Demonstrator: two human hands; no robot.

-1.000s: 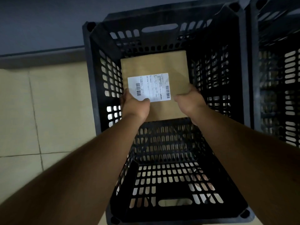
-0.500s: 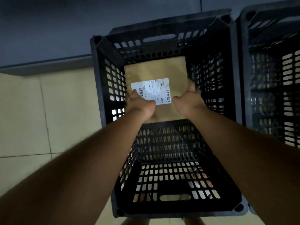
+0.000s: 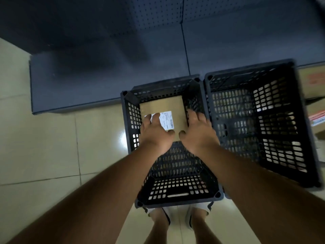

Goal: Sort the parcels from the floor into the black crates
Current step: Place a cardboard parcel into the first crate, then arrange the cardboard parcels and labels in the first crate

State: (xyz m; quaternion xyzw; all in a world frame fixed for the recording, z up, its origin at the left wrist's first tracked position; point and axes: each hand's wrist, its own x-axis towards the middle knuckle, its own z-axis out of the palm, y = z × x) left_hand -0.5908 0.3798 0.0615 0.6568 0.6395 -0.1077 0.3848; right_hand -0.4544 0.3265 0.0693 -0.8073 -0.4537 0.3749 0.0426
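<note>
Crates: you have two black crates on the tiled floor [image 3: 44,138], the left crate [image 3: 131,120] touching the right crate [image 3: 299,124].
Cartons: at least two sit at the right edge [image 3: 314,110], partly cut off.
Parcel: one brown parcel [image 3: 168,108] with a white label [image 3: 167,119] lies inside the left crate.
Hands: your left hand [image 3: 154,134] and right hand [image 3: 198,132] hover over the parcel, fingers spread and relaxed; contact cannot be confirmed.

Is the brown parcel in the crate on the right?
No, the brown parcel lies in the left crate, under both hands; the right crate holds none.
</note>
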